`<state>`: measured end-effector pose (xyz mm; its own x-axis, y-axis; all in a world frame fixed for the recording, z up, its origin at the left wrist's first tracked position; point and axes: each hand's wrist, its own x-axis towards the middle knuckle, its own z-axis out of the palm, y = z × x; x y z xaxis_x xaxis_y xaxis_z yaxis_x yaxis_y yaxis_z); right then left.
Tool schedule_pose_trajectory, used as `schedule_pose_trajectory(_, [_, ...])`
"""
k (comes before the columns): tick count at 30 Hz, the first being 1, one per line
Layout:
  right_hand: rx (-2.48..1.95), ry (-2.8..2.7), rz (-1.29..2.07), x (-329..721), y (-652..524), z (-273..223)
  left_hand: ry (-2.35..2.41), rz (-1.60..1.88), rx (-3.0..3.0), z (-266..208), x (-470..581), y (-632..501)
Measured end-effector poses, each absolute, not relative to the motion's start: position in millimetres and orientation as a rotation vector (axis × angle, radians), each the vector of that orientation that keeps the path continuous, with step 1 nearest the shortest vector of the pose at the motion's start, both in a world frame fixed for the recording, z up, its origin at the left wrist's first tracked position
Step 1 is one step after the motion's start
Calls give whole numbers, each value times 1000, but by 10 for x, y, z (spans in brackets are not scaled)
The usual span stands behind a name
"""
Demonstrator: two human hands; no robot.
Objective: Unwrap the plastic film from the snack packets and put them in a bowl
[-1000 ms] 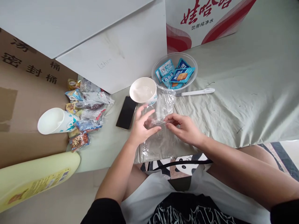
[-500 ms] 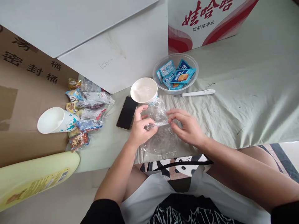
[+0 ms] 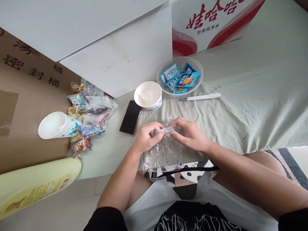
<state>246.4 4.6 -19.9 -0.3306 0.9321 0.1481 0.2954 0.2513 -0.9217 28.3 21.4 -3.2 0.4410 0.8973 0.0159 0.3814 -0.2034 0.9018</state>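
A clear plastic bag (image 3: pixel 163 152) hangs crumpled between my hands at the front edge of the cloth. My left hand (image 3: pixel 147 136) pinches its gathered upper part between thumb and fingers. From the other side my right hand (image 3: pixel 189 134) grips the same gathered part, thumb below and fingers curled over. Just beyond my hands stands a white paper bowl (image 3: pixel 148 94) with clear plastic film inside. A dark smartphone (image 3: pixel 130 117) lies left of the bowl, apart from my left hand.
A clear plastic tub (image 3: pixel 201 69) holds several blue snack packets (image 3: pixel 187 79). A white utility knife (image 3: pixel 203 97) lies before it. Wrapped snacks (image 3: pixel 92 109) and a tipped paper cup (image 3: pixel 54 125) are at left. A white carton (image 3: pixel 115 54) and a red-white box (image 3: pixel 209 22) stand behind.
The plastic bag has come down and away from the paper bowl, toward me. My hands have drawn closer together, bunching its upper part, and my left fingers have closed in on it.
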Motion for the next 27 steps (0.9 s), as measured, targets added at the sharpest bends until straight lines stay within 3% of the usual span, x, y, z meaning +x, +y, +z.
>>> schedule_pose_trajectory(27, [-1221,-1807,1277,2441,33,-150,1193,569,1642,-37,282,193])
